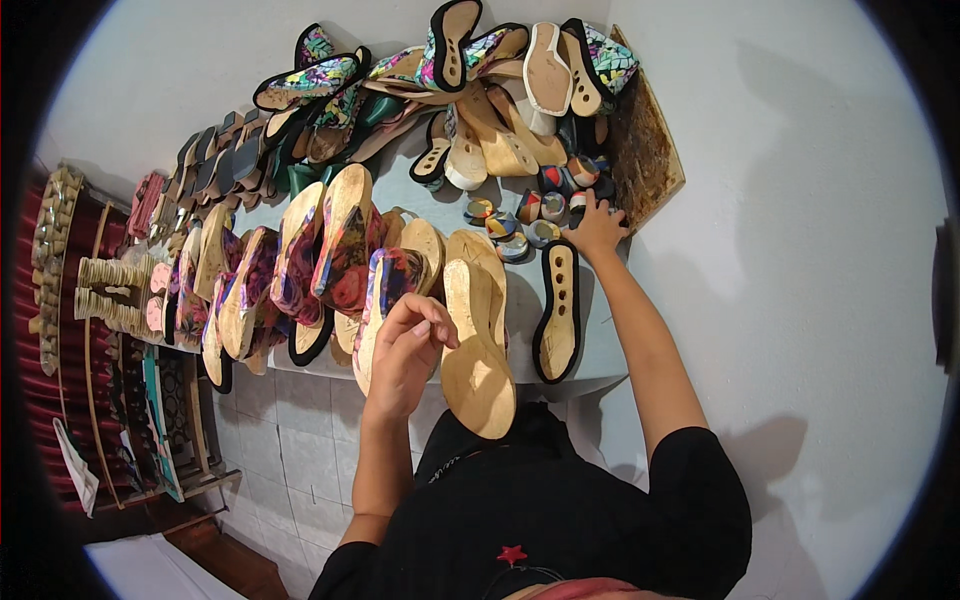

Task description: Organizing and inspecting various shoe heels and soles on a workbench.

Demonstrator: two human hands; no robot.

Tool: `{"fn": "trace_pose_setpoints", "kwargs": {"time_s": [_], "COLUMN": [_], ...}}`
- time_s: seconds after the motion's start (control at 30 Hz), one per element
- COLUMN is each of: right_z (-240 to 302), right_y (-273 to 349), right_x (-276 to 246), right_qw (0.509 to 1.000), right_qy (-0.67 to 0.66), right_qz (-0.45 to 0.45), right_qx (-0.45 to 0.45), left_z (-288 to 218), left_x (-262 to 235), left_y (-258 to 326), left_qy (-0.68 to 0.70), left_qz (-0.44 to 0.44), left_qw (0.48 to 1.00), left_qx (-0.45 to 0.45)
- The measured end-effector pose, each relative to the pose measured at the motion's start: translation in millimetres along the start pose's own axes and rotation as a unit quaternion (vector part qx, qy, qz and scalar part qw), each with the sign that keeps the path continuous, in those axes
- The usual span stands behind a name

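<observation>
My left hand (405,350) is raised just left of a pale wooden shoe sole (478,385) at the table's near edge. Its fingers are curled in toward the thumb; anything between them is too small to make out. Stretched out to the far right, my right hand (598,228) has its fingers apart over a cluster of small round pieces covered in multicoloured patterned fabric (543,233). Its fingertips partly hide the pieces at that end. A black-edged insole with a row of dark holes (558,310) lies below this cluster.
Wooden wedge soles with floral fabric (345,240) stand in rows at the left. More patterned, black-edged shoe parts (480,60) are heaped at the back. A worn wooden board (645,130) leans against the right wall. Racks of shoe parts (120,300) line the far left.
</observation>
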State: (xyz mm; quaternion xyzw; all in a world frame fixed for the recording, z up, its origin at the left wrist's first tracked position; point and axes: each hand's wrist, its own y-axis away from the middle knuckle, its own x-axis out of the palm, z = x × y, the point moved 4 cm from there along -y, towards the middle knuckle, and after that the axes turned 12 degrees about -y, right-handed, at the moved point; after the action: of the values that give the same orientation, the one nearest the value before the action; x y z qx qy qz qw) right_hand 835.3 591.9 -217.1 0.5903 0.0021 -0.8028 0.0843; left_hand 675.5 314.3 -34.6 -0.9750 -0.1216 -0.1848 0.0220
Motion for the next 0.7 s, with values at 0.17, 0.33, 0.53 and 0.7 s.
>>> {"fn": "trace_pose_setpoints", "kwargs": {"time_s": [0.17, 0.33, 0.53, 0.7], "right_z": [2, -8, 29, 133], "right_y": [8, 13, 12, 114], "right_x": [-7, -33, -87, -161], "right_qw": [1.000, 0.949, 0.597, 0.399], "right_qy": [-0.023, -0.250, -0.770, -0.776], "right_qz": [0.003, -0.137, 0.060, 0.357], "right_qx": [-0.014, -0.131, -0.219, -0.335], "left_z": [-2, -1, -2, -18], "left_x": [2, 0, -3, -19], "left_y": [0, 5, 6, 12], "left_qy": [0.005, 0.015, -0.014, -0.023], "left_qz": [0.004, -0.005, -0.022, -0.039], "left_qw": [1.000, 1.000, 1.000, 0.999], "left_qx": [0.008, 0.000, -0.015, 0.029]}}
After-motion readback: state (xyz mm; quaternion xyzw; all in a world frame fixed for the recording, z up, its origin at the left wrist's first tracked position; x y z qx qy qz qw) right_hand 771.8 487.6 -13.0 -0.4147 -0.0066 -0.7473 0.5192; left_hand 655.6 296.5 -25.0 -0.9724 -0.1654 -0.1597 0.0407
